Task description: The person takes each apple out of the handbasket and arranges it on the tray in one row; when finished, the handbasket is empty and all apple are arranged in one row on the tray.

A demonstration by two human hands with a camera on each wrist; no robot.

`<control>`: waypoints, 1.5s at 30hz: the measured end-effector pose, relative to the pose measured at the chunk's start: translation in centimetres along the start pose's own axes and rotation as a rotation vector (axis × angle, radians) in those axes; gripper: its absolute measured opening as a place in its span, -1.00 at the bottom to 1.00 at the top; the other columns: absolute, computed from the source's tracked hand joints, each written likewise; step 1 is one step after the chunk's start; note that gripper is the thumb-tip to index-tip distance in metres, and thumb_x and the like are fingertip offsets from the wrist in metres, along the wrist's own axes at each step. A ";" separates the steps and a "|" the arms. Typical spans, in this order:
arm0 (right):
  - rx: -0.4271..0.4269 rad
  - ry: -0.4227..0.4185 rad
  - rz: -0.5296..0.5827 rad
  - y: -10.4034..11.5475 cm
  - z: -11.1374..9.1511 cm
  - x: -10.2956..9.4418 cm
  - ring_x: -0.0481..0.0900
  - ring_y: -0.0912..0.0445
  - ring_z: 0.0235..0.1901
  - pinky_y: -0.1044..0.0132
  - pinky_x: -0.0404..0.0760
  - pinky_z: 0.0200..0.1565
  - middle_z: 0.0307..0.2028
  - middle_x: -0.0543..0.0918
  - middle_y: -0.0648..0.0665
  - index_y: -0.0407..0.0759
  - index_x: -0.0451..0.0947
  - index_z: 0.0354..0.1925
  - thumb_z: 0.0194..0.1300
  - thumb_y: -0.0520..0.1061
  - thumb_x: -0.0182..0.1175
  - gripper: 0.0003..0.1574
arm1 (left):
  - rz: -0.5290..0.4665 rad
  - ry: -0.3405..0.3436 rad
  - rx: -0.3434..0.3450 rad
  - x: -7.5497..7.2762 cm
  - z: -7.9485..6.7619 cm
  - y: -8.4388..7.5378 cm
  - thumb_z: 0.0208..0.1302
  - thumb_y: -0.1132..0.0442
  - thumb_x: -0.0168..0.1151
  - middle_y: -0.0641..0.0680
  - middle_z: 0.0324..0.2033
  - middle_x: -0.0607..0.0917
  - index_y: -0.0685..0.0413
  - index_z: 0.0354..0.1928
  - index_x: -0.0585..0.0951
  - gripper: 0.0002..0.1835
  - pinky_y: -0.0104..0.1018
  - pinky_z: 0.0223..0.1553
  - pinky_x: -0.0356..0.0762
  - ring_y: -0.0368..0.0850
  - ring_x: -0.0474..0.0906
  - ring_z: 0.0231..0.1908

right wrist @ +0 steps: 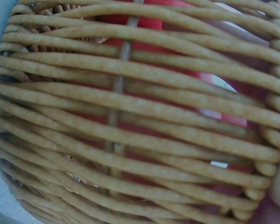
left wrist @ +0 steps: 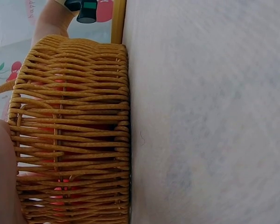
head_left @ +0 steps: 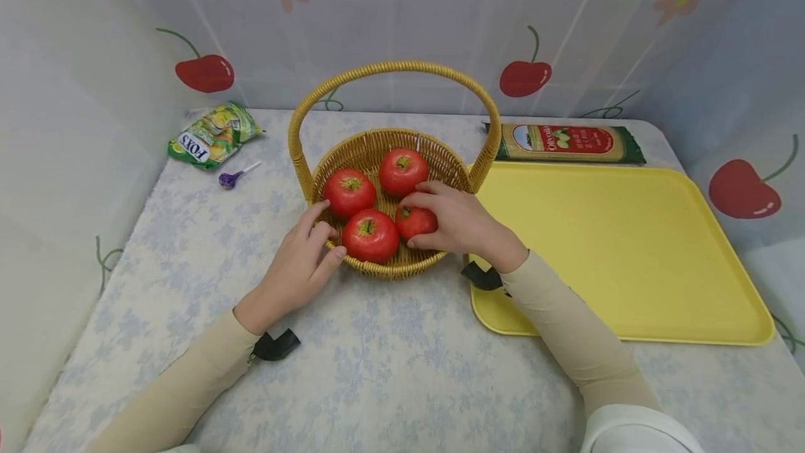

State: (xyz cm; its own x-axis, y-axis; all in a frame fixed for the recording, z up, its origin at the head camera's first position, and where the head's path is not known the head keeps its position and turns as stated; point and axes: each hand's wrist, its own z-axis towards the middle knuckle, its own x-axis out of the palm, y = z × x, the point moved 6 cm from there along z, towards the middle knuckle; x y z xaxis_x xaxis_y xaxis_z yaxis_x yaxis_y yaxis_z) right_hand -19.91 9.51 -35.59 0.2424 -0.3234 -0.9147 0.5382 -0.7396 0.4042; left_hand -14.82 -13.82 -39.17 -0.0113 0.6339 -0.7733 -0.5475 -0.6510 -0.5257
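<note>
A wicker basket (head_left: 393, 272) with a tall arched handle stands on the table and holds several red apples. My right hand (head_left: 458, 219) reaches over the basket's right rim and grips the smallest apple (head_left: 415, 223), thumb in front and fingers behind. Curled over the left front rim, my left hand (head_left: 300, 264) holds the basket close to the front apple (head_left: 370, 235). Two more apples lie behind, one at left (head_left: 349, 193) and one at the back (head_left: 403, 171). Both wrist views mostly show the woven basket wall (left wrist: 74, 130), with red apple skin through its gaps.
A yellow tray (head_left: 616, 250) lies to the right of the basket. Behind it is a pack of noodles or pasta (head_left: 566, 143). At back left are a green candy bag (head_left: 214, 137) and a purple lollipop (head_left: 230, 179). Walls enclose the patterned tabletop (head_left: 377, 369).
</note>
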 end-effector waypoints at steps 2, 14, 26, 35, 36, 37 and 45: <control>-0.004 -0.006 0.000 0.0 0.0 0.0 0.50 -0.14 0.31 -0.09 0.63 0.12 0.28 0.51 -0.27 0.02 0.61 0.20 0.14 0.13 0.51 -0.32 | 0.000 -0.004 0.004 0.0 0.0 0.0 0.57 -0.31 -0.24 0.37 0.45 0.30 0.16 -0.16 0.49 -0.36 0.35 0.16 0.39 0.39 0.44 0.30; -0.013 -0.014 0.006 -0.4 -0.2 0.2 0.50 -0.13 0.31 -0.07 0.62 0.13 0.25 0.53 -0.25 0.04 0.63 0.18 0.15 0.14 0.50 -0.35 | -0.021 0.014 -0.013 0.2 -0.1 0.0 0.56 -0.29 -0.17 0.35 0.47 0.29 0.13 -0.14 0.49 -0.41 0.34 0.19 0.39 0.36 0.37 0.38; -0.055 -0.040 0.093 -0.5 -0.5 -0.5 0.48 -0.15 0.32 -0.07 0.61 0.15 0.25 0.54 -0.24 0.05 0.64 0.15 0.11 0.13 0.53 -0.36 | -0.020 0.017 -0.021 0.2 -0.1 -0.1 0.56 -0.29 -0.16 0.35 0.47 0.28 0.14 -0.15 0.49 -0.41 0.32 0.17 0.42 0.38 0.40 0.34; -0.093 -0.052 0.169 -0.5 -0.7 -1.4 0.48 -0.13 0.31 -0.05 0.65 0.10 0.26 0.54 -0.21 0.05 0.64 0.16 0.14 0.14 0.52 -0.36 | -0.023 0.032 -0.031 0.1 0.0 0.0 0.57 -0.23 -0.10 0.33 0.48 0.27 0.13 -0.14 0.49 -0.48 0.30 0.21 0.41 0.36 0.35 0.39; -0.096 -0.059 0.174 -0.5 -0.7 -1.5 0.48 -0.13 0.31 -0.05 0.65 0.11 0.27 0.54 -0.21 0.05 0.64 0.17 0.14 0.14 0.53 -0.36 | -0.025 0.034 -0.031 0.1 0.0 0.0 0.57 -0.23 -0.10 0.33 0.48 0.26 0.12 -0.14 0.49 -0.48 0.30 0.22 0.41 0.36 0.35 0.39; -0.093 -0.061 0.177 -0.5 -0.8 -1.7 0.47 -0.14 0.32 -0.06 0.65 0.11 0.28 0.54 -0.22 0.05 0.63 0.17 0.14 0.14 0.52 -0.36 | -0.027 0.035 -0.029 0.0 0.1 -0.1 0.57 -0.24 -0.11 0.33 0.48 0.26 0.12 -0.14 0.49 -0.47 0.31 0.23 0.40 0.35 0.34 0.40; -0.092 -0.088 0.228 -0.8 -1.8 -2.9 0.49 -0.14 0.29 -0.05 0.67 0.08 0.32 0.52 -0.22 0.02 0.63 0.21 0.11 0.12 0.55 -0.29 | -0.028 0.034 -0.036 0.1 -0.1 0.2 0.57 -0.25 -0.12 0.33 0.49 0.26 0.13 -0.14 0.49 -0.45 0.31 0.23 0.39 0.36 0.35 0.39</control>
State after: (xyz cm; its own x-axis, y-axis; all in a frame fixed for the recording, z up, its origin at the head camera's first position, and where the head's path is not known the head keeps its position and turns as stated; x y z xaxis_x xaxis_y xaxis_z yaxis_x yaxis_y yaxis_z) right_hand -19.59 12.12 -33.21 0.2972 -0.5285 -0.7952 0.5502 -0.5859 0.5950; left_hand -14.84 -13.89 -39.38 0.0327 0.6382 -0.7692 -0.5163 -0.6481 -0.5597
